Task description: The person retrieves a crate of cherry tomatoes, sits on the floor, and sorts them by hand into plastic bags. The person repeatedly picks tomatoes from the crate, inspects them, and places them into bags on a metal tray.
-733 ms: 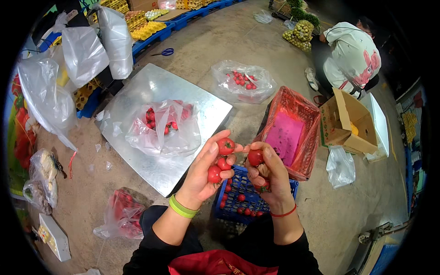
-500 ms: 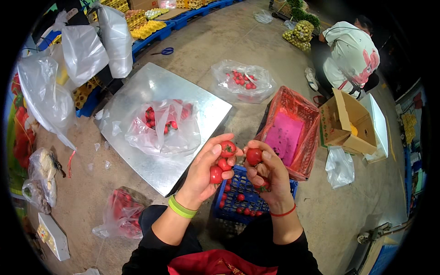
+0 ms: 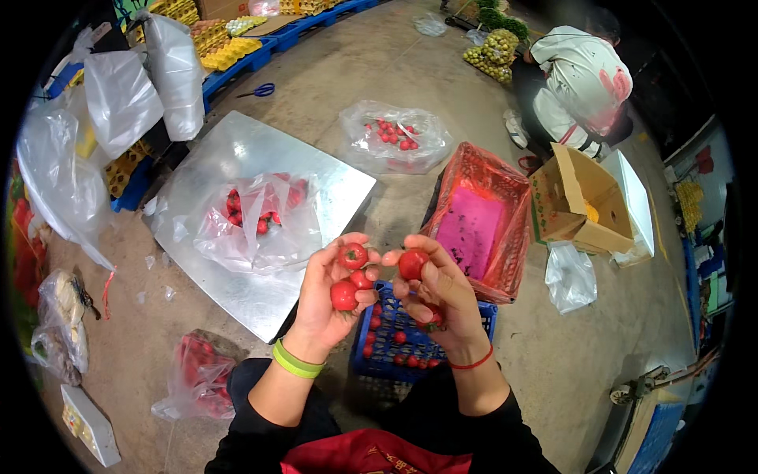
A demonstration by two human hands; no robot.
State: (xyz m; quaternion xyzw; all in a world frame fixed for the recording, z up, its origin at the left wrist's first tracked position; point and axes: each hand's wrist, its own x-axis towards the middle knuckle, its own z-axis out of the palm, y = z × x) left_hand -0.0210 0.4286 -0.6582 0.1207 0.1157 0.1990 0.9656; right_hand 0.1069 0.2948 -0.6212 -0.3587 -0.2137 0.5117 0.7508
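Observation:
My left hand (image 3: 314, 304) is palm up with its fingers curled around three small red tomatoes (image 3: 343, 295). Facing it, my right hand (image 3: 454, 304) pinches one red tomato (image 3: 413, 264) between thumb and fingers, and a second tomato (image 3: 431, 318) sits lower in its grip. Both hands are raised above a blue plastic crate (image 3: 387, 369), where several more tomatoes (image 3: 400, 337) lie. To the left, a clear plastic bag (image 3: 257, 237) of tomatoes rests on a square metal platform (image 3: 245, 142).
Beyond the crate stands a red crate (image 3: 505, 268) with a pink sheet inside. Another bag of tomatoes (image 3: 395, 138) lies on the floor, and a bag of red produce (image 3: 201, 375) is at left. An open cardboard box (image 3: 564, 201) stands at right, near a crouching person (image 3: 580, 79).
The whole scene has shifted slightly left in the picture as my view turned. My hands keep hold of the same tomatoes, and my right hand tilts its upper tomato slightly.

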